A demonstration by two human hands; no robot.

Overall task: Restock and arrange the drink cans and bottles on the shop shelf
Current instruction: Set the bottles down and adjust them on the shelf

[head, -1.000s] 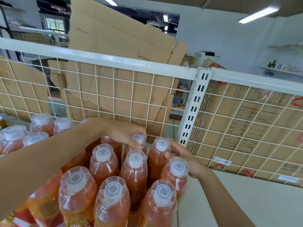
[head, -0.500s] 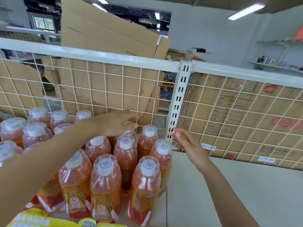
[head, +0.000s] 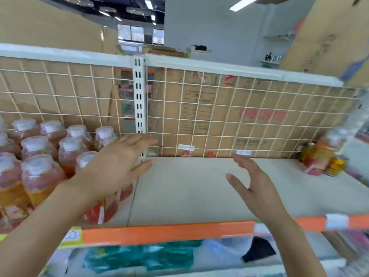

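Several orange drink bottles [head: 40, 162] with white caps stand packed together on the left part of the white shelf [head: 189, 188]. My left hand [head: 121, 162] hovers open just right of the group, fingers spread, in front of the nearest bottles. My right hand [head: 253, 182] is open above the bare shelf board, holding nothing. At the far right of the shelf a blurred bottle [head: 323, 152] stands beside a small yellow can [head: 337, 166].
A white wire grid back [head: 219, 116] with a slotted upright post [head: 139, 108] closes the shelf's rear, cardboard behind it. An orange price strip [head: 167, 231] runs along the front edge. Blurred goods lie on the lower shelf [head: 159, 256].
Both hands have let go of the bottle group and moved right, off the bottles. The view has swung right, showing the bare shelf section and the bottle at the far right.
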